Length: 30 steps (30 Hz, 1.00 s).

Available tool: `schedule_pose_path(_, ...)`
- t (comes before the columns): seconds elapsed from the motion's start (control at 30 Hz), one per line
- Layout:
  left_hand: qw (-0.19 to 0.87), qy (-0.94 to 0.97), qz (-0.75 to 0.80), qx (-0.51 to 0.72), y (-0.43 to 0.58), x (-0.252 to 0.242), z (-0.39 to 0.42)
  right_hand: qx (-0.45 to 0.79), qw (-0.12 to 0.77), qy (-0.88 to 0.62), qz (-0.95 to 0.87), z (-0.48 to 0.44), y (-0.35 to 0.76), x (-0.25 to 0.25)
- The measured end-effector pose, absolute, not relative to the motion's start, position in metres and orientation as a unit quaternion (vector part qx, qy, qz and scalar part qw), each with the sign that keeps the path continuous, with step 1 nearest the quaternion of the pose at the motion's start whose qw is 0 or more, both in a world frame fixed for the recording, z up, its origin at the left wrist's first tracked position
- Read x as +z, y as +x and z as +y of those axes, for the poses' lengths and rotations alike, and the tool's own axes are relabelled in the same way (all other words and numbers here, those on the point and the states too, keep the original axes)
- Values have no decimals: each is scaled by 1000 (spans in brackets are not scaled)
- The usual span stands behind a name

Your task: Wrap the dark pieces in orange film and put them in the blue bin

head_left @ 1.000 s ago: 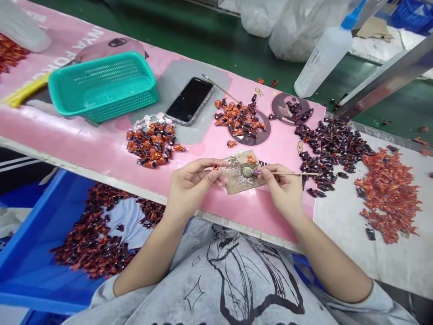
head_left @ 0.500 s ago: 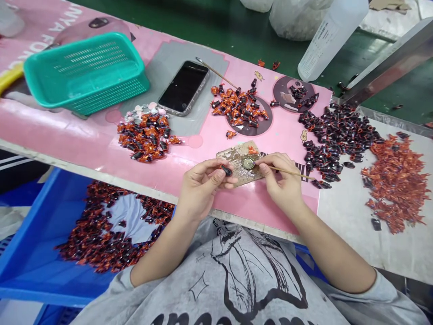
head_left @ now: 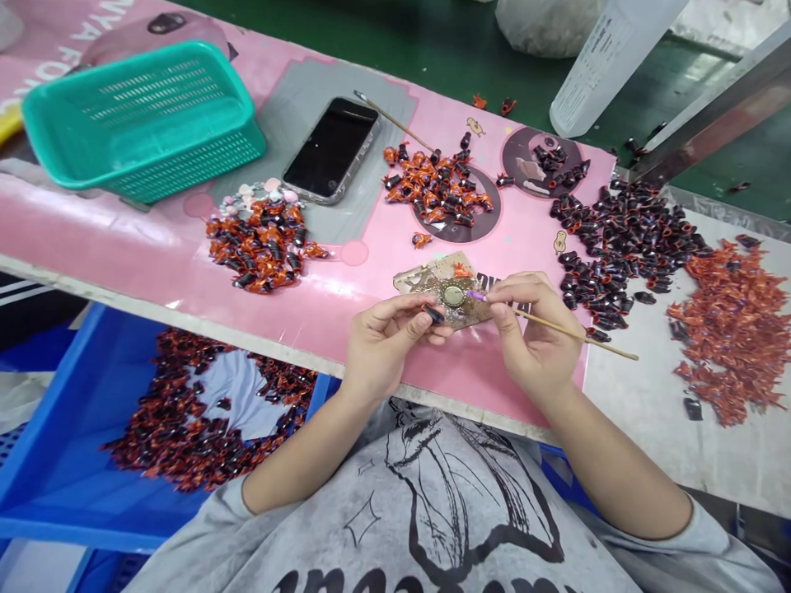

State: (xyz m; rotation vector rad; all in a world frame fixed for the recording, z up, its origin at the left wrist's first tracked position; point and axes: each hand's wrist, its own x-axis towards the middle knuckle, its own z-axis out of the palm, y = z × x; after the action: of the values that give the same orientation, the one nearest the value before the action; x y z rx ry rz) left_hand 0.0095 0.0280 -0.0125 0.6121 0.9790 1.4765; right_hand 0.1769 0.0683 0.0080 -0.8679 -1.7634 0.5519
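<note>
Two hands work over the pink tabletop [head_left: 297, 309]. The left hand [head_left: 383, 350] is curled, its thumb and fingers pinching a small dark piece [head_left: 433, 314] with orange at one end. The right hand [head_left: 535, 338] is closed in a pencil-like grip on a thin wooden stick [head_left: 593, 342], whose purple tip sits just beside a round metal disc [head_left: 454, 296]. That disc lies on a glitter-flecked tan card [head_left: 421, 282], which rests on the tabletop between the hands, with an orange scrap [head_left: 461, 270] near its far edge.

Heaps of dark-and-orange pieces [head_left: 263, 239] lie to the left and ahead, beside a phone [head_left: 330, 148] and a teal plastic basket [head_left: 139, 123]. Darker pieces [head_left: 624, 231] spread to the right, next to a pile of orange scraps [head_left: 732, 329]. More pieces fill a blue crate [head_left: 55, 412] below the tabletop edge.
</note>
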Motion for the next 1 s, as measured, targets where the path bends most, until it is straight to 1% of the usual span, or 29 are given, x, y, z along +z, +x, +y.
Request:
schedule_pose_path(0.1,584,278,440,624,9,-13,28,242,521,-316,-755,66,177,11)
schedule_pose_path(0.2,586,278,440,621,8,-14,28,230,499,-299,-781,65,178,12)
schedule_pose_path(0.63,585,271,434,629,12,-10,28,199,430,-297,-829,64,181,13)
schedule_pose_path(0.77,585,278,437,624,12,-11,28,212,465,-293,-808,64,180,14)
schedule_pose_path(0.9,579,289,449,616,12,-11,27,285,513,-312,-747,64,178,14)
schedule_pose_path(1.0,573,305,447,616,12,-12,26,328,513,-336,-719,64,177,14)
